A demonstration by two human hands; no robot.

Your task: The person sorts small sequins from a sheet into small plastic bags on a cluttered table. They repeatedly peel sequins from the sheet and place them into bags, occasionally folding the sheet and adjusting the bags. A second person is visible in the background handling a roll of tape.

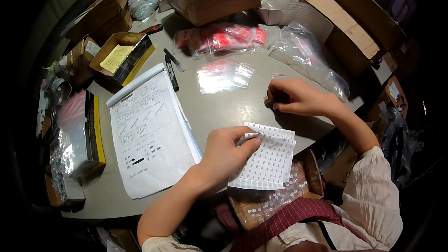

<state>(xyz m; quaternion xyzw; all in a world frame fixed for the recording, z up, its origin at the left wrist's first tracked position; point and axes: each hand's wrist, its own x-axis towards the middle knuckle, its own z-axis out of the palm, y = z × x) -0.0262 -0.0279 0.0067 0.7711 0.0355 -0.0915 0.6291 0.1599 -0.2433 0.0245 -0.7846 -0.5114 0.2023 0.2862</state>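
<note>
My left hand [229, 151] pinches a folded sheet of round white stickers [268, 156] at its upper left edge. Small dark print marks most of the rows, and the sheet hangs over the table's near edge. To its upper right, my right hand [298, 97] is low over the table with its fingers curled in. What those fingertips hold, if anything, is hidden. A small clear bag with a red-lined top [278, 75] shows just behind the knuckles. Flat clear bags [224, 77] lie in an overlapping group left of my right hand.
A handwritten notepad [151, 135] lies left, with black markers [171, 72] beside it. Red-marked bags [221, 39] and a large clear bag [308, 56] lie farther back. Cardboard boxes [212, 0] line the far side. Below the sheet, a carton [308, 172] holds bagged small white round pieces.
</note>
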